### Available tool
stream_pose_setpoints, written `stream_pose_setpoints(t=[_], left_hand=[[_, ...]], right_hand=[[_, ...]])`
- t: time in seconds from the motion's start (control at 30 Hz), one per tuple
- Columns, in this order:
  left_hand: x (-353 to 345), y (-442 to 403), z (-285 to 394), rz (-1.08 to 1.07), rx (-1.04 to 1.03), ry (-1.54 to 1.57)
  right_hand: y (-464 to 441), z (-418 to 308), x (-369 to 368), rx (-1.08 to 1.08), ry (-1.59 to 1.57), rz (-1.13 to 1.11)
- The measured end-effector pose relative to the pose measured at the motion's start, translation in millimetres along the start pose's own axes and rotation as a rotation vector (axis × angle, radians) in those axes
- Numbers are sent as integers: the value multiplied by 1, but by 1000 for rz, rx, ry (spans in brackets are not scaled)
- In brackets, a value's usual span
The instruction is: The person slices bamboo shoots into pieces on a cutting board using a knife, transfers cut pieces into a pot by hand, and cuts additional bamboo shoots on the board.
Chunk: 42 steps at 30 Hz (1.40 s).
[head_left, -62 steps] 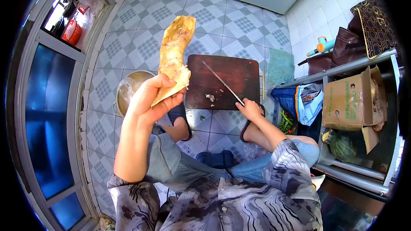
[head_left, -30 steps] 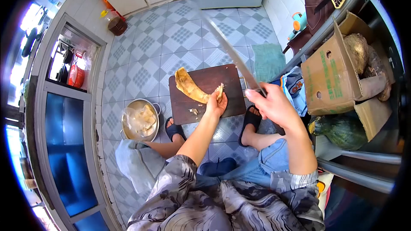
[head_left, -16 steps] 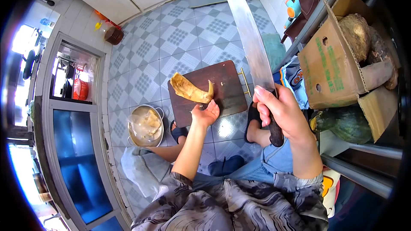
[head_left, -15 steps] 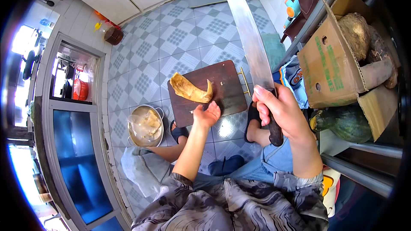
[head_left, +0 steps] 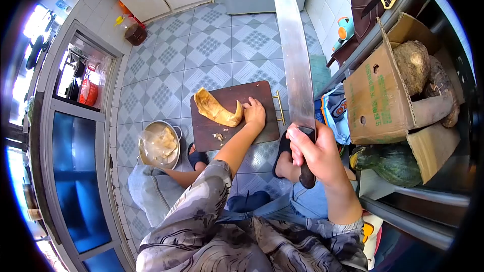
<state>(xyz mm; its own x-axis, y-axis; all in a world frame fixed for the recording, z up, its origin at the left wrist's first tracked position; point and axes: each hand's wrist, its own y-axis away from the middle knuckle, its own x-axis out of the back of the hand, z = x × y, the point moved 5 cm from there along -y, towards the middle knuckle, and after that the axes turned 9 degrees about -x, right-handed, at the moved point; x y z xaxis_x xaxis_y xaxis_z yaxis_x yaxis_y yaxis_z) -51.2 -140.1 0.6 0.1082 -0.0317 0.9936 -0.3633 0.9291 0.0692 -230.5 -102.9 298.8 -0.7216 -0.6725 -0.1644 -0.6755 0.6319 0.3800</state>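
Note:
My right hand [head_left: 313, 147] grips the dark handle of a large, long-bladed knife [head_left: 296, 55], its blade pointing up and away from me. Below lies a dark brown cutting board [head_left: 237, 93] with a brass-coloured handle on its right end. On it rests a curved yellow-brown slab [head_left: 214, 110] with upturned ends; its exact kind is unclear. My left hand [head_left: 255, 114] lies on the board beside the slab's right end, fingers stretched forward; I cannot tell whether they touch it. Small pale scraps [head_left: 218, 136] sit near the board's front edge.
A metal pot [head_left: 174, 157] with a clear plastic bag and pale pieces stands left of the board. At right are a cardboard box [head_left: 375, 103] of large roots, a green squash [head_left: 390, 163] and metal rack bars [head_left: 403, 219]. My feet flank the board on the tiled floor [head_left: 206, 65].
My left hand has moved forward and right, from the board's near edge to beside the slab's right end, turning palm down. My right hand still holds the knife upright.

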Motion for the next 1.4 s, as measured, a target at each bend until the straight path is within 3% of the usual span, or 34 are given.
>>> stream_pose_setpoints(t=[0.07, 0.1, 0.3, 0.4, 0.57, 0.6, 0.67, 0.73, 0.8, 0.87, 1.0, 1.13, 1.23, 1.4], left_hand=[[-16, -6, -1, 13, -43, -160], [-8, 0, 3, 160, -91, -222], [-6, 12, 9, 253, -256, -255], [-4, 13, 8, 209, -330, -186], [20, 62, 11, 366, -387, 14], [22, 78, 9, 330, -374, 194], [40, 120, -2, 576, -238, 531], [37, 153, -28, 624, -15, 646], [25, 175, -67, 637, 234, 728], [31, 184, -103, 729, 300, 649], [14, 175, -152, 661, 499, 651], [15, 157, -151, 536, 526, 525], [12, 144, -146, 276, 489, 487], [14, 136, -156, 233, 452, 553]], right_hand=[[-2, -3, 2, 13, -37, 0], [-2, -3, 2, 17, -80, -3], [-6, 3, 0, -35, -156, 41], [-10, 4, -4, -28, -143, 49], [-12, 5, -11, -74, -179, 78], [-11, 6, -12, -98, -215, 80], [-13, 8, -13, -106, -220, 60], [-15, 9, -15, -119, -226, 62], [-16, 11, -16, -121, -226, 58], [-16, 13, -17, -119, -224, 51], [-15, 13, -20, -124, -225, 42], [-14, 15, -20, -126, -217, 47], [-14, 17, -18, -111, -227, 43], [-10, 14, -16, -106, -232, 52]])
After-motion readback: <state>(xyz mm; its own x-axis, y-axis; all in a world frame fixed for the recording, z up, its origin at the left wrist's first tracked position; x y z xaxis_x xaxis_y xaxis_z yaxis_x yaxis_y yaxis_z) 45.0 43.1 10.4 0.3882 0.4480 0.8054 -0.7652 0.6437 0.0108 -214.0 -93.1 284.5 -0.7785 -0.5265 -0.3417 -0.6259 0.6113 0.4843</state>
